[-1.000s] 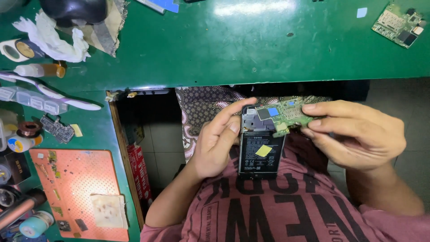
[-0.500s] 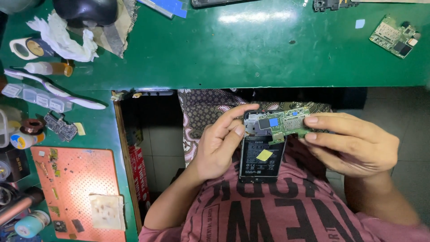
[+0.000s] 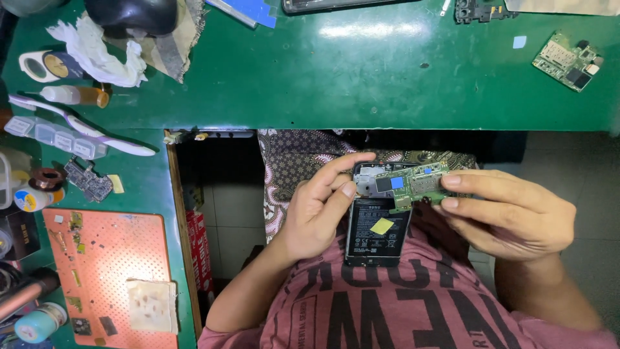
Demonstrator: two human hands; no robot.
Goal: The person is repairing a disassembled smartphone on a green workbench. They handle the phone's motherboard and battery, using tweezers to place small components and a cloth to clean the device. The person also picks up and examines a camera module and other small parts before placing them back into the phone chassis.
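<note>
Since a moment ago my hands have barely shifted: the green circuit board point(image 3: 413, 185) still sits at the top of the opened phone point(image 3: 378, 223), and the view has only drifted a little, so more of the table's point(image 3: 361, 84) far edge shows.

Taking the phone as the landmark and going left to right: far to its left, on the side table, lies a clear plastic compartment strip point(image 3: 55, 136); I cannot tell what its small cells hold. Below that is an orange work mat point(image 3: 106, 258) with small loose parts scattered on it and a pale pad point(image 3: 150, 304) at its lower edge.

Just left of the phone, my left hand point(image 3: 316, 210) grips its left side, fingers point(image 3: 342, 194) curled onto the upper end, index tip touching the top edge beside the board.

The phone itself is held over my lap, back cover off, black battery point(image 3: 376, 232) exposed with a yellow sticker point(image 3: 382, 225) on it.

Just right of the phone, my right hand point(image 3: 516, 216) pinches the board's right end between thumb and fingers, the board lying across the phone's upper end.

Far up and right of the phone, a second circuit board point(image 3: 568, 61) rests on the table.
</note>
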